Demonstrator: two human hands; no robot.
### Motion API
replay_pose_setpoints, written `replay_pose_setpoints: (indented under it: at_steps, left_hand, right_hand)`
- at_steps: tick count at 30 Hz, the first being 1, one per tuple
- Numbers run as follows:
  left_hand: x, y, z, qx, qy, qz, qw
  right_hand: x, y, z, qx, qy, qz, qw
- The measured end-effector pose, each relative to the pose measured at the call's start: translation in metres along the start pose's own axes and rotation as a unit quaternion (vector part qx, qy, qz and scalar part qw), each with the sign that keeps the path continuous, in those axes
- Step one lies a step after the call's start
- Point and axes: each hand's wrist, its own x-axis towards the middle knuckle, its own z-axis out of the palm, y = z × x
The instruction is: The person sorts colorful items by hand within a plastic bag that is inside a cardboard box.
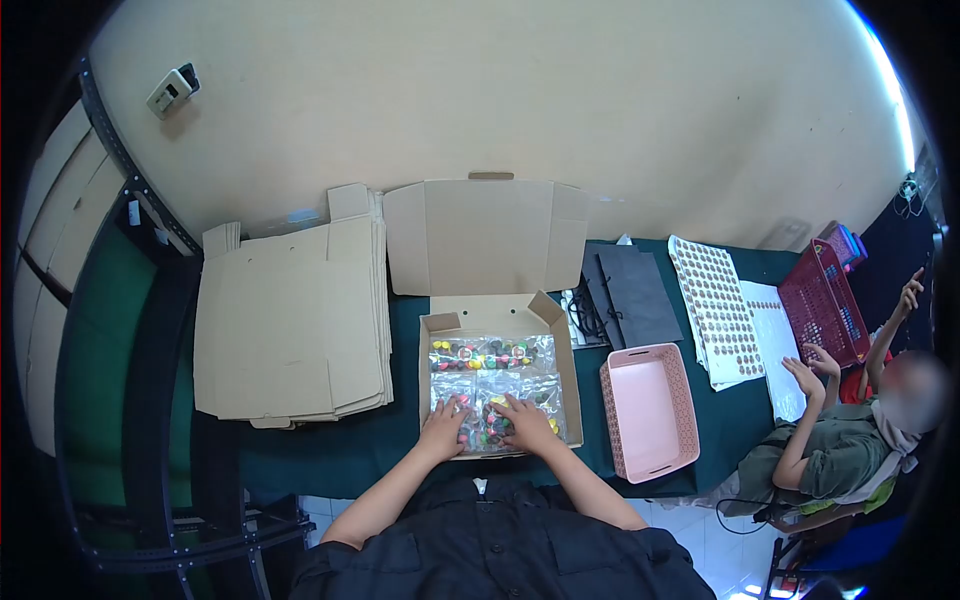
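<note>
- Green table [405,470]: under the open box [572,400].
- Pile of flat cardboard [290,320]: left of the box.
- The box: brown, with its lid up.
- Pink basket [651,405]: right of the box.
- Black paper bags [640,295]: also right of the box.
- Clear bags [495,384] of colorful bits: inside the box.
- Left hand [441,432], right hand [530,425]: in the box, fingers spread, touching the clear bags.

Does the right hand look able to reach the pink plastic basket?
Probably yes; only the brown cardboard box's side wall stands between the right hand and the basket, whose top is open.
</note>
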Motion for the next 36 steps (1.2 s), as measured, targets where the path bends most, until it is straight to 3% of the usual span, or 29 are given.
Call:
replay_pose_setpoints:
  at_steps: [11, 13, 16, 20, 23, 29, 36]
  left_hand:
    - [-0.005, 0.007, -0.012, -0.008, -0.041, -0.019, 0.999]
    - [-0.006, 0.011, -0.017, -0.012, -0.039, -0.025, 0.999]
    - [-0.004, 0.013, -0.019, -0.016, -0.04, -0.028, 0.999]
    - [0.003, 0.011, -0.016, -0.031, 0.0, -0.014, 0.999]
    - [0.014, 0.007, -0.018, -0.048, 0.026, -0.016, 0.998]
    - [0.05, -0.005, -0.026, -0.05, 0.122, -0.025, 0.991]
    - [0.086, -0.015, -0.024, -0.055, 0.063, -0.062, 0.995]
  right_hand:
    - [0.001, 0.0, -0.011, 0.071, -0.045, -0.009, 0.996]
    - [0.002, 0.002, -0.013, 0.156, 0.082, -0.058, 0.983]
    - [0.007, 0.009, -0.013, 0.165, 0.113, -0.036, 0.979]
    - [0.007, 0.012, -0.005, 0.163, 0.087, -0.023, 0.982]
    - [0.002, 0.004, -0.003, 0.091, 0.089, 0.013, 0.992]
    - [0.022, 0.017, 0.001, 0.091, 0.133, 0.038, 0.986]
    - [0.063, 0.039, -0.003, 0.07, 0.14, 0.077, 0.985]
